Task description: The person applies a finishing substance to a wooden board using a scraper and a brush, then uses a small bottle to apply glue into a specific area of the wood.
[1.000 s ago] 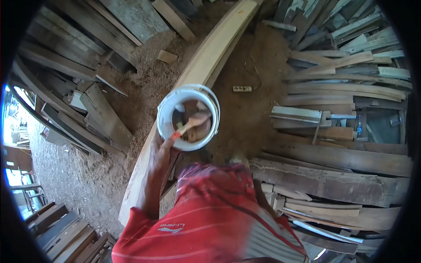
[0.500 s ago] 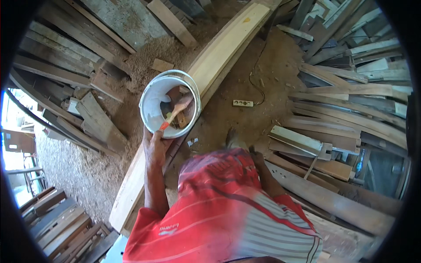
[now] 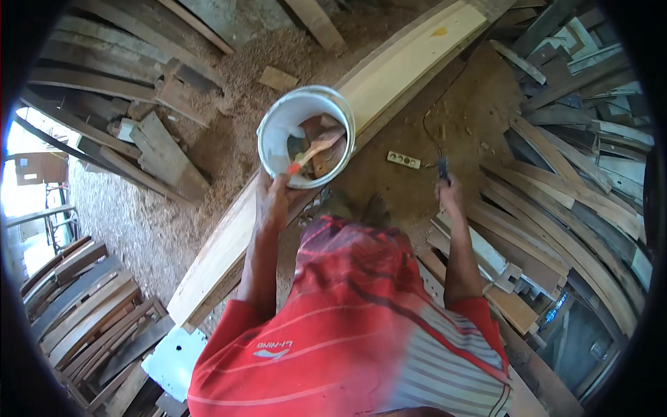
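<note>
My left hand (image 3: 273, 201) grips the near rim of a white plastic bucket (image 3: 278, 132), held above a long pale plank. A paintbrush (image 3: 321, 147) with a red-ended wooden handle leans inside, its handle end beside my left thumb. Wood scraps and other bits lie at the bucket's bottom, partly hidden by the brush. On the right, my right hand (image 3: 450, 193) is closed around a small, slim dark object (image 3: 443, 168), whose kind I cannot make out. A pale power strip (image 3: 403, 160) lies on the ground left of that hand.
The long pale plank (image 3: 410, 55) runs diagonally beneath the bucket. Stacked timber (image 3: 583, 187) lines the right side, and more boards (image 3: 104, 62) lean at the upper left. Shavings (image 3: 257, 76) cover the ground beyond the bucket. A dark cord (image 3: 429, 132) trails near the power strip.
My right hand has come up from beside my body and now shows with the dark object. The bucket, in my left hand, appears farther right and slightly higher in the view, which has shifted too.
</note>
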The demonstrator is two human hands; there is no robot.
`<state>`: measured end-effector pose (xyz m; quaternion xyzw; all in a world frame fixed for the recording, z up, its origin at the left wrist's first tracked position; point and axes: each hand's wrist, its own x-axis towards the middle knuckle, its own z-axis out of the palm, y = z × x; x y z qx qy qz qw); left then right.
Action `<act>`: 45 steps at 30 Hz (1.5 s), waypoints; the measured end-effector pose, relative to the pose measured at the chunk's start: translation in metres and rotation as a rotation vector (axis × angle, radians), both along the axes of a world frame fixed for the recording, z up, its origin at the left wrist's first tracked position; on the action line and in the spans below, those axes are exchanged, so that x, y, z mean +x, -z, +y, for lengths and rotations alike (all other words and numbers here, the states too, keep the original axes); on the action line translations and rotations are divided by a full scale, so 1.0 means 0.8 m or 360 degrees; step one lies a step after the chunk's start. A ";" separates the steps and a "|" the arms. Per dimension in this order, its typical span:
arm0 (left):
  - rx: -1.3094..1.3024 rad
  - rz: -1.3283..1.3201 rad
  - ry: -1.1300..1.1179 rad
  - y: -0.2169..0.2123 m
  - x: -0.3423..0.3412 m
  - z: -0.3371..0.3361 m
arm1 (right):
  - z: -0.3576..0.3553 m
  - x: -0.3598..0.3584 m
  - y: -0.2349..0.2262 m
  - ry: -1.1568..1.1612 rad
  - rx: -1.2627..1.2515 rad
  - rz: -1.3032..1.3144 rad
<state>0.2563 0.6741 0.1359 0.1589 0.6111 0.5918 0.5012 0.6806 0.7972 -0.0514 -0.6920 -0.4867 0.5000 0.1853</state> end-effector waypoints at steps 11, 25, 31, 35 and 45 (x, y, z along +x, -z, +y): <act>-0.0173 -0.0127 0.0072 0.004 -0.012 0.006 | 0.099 -0.243 -0.127 -0.0811 0.0926 -0.0301; -0.0316 0.0353 -0.0093 -0.003 -0.004 0.014 | 0.223 -0.299 -0.092 -0.2088 0.1193 -0.0261; -0.0273 0.0310 -0.0235 -0.005 0.005 0.018 | 0.255 -0.306 -0.105 -0.2007 0.1152 -0.0111; -0.0339 0.0340 -0.0265 0.004 0.015 0.015 | 0.239 -0.365 -0.225 -0.1618 0.1089 0.0140; -0.0037 0.0311 -0.0202 0.007 0.001 0.014 | 0.125 -0.450 -0.254 -0.3314 0.0890 -0.0283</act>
